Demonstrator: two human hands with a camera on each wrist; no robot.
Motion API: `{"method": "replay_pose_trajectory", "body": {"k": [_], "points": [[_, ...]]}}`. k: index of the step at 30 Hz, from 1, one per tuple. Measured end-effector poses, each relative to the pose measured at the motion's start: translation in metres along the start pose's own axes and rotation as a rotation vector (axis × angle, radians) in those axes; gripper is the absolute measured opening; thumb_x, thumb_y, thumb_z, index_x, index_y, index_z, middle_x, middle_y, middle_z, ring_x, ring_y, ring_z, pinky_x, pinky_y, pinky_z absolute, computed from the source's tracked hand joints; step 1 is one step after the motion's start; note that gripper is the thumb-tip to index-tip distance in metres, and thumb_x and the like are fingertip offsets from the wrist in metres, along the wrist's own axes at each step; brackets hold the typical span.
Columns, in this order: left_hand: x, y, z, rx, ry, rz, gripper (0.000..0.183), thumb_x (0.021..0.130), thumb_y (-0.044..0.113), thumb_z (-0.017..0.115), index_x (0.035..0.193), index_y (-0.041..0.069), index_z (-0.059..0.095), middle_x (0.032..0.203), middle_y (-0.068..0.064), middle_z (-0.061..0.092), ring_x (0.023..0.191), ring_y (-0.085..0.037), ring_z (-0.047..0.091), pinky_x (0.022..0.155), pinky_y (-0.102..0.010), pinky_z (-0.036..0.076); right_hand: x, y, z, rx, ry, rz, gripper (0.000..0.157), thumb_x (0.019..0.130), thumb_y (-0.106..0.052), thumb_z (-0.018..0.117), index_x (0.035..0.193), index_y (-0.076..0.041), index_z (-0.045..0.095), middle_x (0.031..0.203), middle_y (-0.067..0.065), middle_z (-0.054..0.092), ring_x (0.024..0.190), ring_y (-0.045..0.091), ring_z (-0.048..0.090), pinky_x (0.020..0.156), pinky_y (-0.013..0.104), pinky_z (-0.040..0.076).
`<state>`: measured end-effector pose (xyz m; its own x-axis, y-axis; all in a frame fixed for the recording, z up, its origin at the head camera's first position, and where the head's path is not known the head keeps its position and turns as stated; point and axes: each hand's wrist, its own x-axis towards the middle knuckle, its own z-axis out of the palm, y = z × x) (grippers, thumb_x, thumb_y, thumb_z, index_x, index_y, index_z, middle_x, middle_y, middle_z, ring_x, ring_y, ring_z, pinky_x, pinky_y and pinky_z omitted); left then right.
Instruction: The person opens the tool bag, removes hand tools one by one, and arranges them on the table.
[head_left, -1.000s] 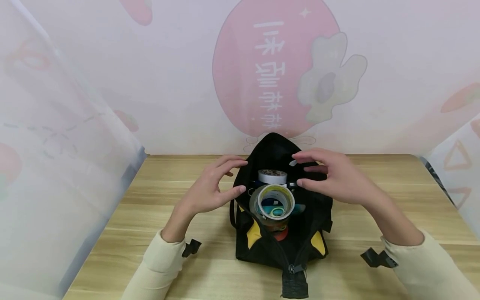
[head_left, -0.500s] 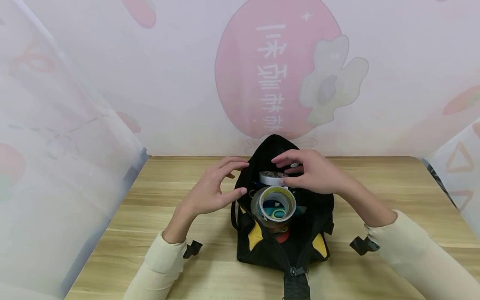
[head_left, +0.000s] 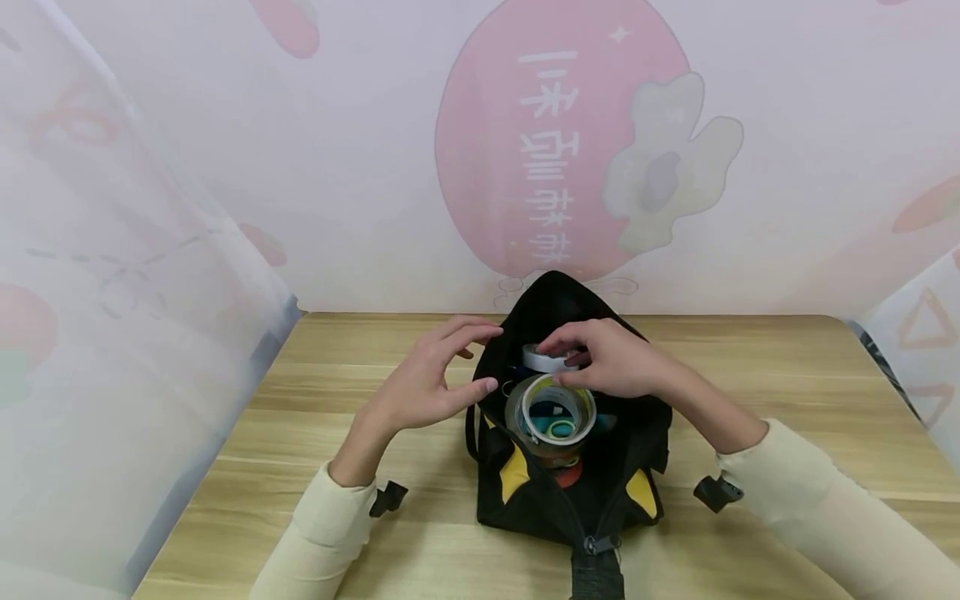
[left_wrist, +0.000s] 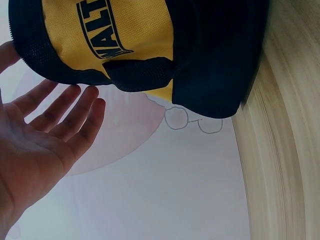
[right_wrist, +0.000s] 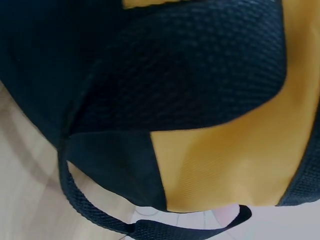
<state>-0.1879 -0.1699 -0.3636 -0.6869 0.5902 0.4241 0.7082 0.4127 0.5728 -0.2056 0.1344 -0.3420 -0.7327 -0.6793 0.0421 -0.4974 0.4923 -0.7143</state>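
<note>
A black and yellow tool bag (head_left: 641, 492) stands unzipped on the table, its mouth spread wide. Inside, a large roll of clear tape (head_left: 517, 412) stands on end, and a smaller white tape roll (head_left: 542, 361) lies behind it. My left hand (head_left: 431, 375) is at the bag's left rim, fingers loosely bent; in the left wrist view its fingertips meet the bag's dark edge. My right hand (head_left: 618, 360) reaches over the mouth, with fingertips over the white roll and thumb by the large roll's rim. The right wrist view shows only the bag's side, not the hand.
Through the large roll show teal and green items (head_left: 560, 428). A zipper pull (head_left: 600, 544) and strap lie at the bag's near end. Wooden table (head_left: 360, 533) surrounds the bag, and a printed curtain (head_left: 360, 167) hangs behind it.
My right hand has moved left and down from the bag's right side to over the white tape roll. The left hand stays at the left rim.
</note>
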Motion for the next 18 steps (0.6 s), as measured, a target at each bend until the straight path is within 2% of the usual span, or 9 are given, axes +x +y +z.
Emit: {"method": "replay_pose_trajectory", "body": {"k": [5, 9, 18], "points": [[0.0010, -0.0010, 0.0014, -0.011, -0.006, 0.000, 0.058, 0.095, 0.025, 0.078, 0.148, 0.009, 0.062, 0.149, -0.004, 0.062, 0.130, -0.023, 0.063, 0.097, -0.050, 0.063, -0.0004, 0.0055, 0.0041, -0.055, -0.019, 0.032, 0.035, 0.095, -0.004, 0.077, 0.130, -0.001, 0.073, 0.130, 0.018, 0.074, 0.115, 0.033, 0.075, 0.094, 0.042, 0.066], [0.0016, -0.0019, 0.0014, -0.011, -0.011, -0.007, 0.058, 0.094, 0.026, 0.078, 0.148, 0.009, 0.062, 0.150, -0.004, 0.062, 0.131, -0.023, 0.062, 0.098, -0.049, 0.063, -0.0006, 0.0079, 0.0060, -0.096, -0.017, 0.049, 0.031, 0.095, -0.002, 0.075, 0.126, -0.004, 0.076, 0.123, 0.012, 0.078, 0.109, 0.026, 0.076, 0.090, 0.038, 0.066], [0.0015, -0.0044, 0.0005, -0.011, -0.015, -0.006, 0.058, 0.094, 0.025, 0.078, 0.148, 0.008, 0.061, 0.150, -0.005, 0.061, 0.130, -0.023, 0.062, 0.097, -0.049, 0.063, 0.0002, 0.0089, 0.0086, -0.142, -0.021, 0.056, 0.028, 0.092, 0.003, 0.074, 0.114, -0.013, 0.081, 0.110, 0.001, 0.081, 0.101, 0.018, 0.076, 0.094, 0.051, 0.063]]}}
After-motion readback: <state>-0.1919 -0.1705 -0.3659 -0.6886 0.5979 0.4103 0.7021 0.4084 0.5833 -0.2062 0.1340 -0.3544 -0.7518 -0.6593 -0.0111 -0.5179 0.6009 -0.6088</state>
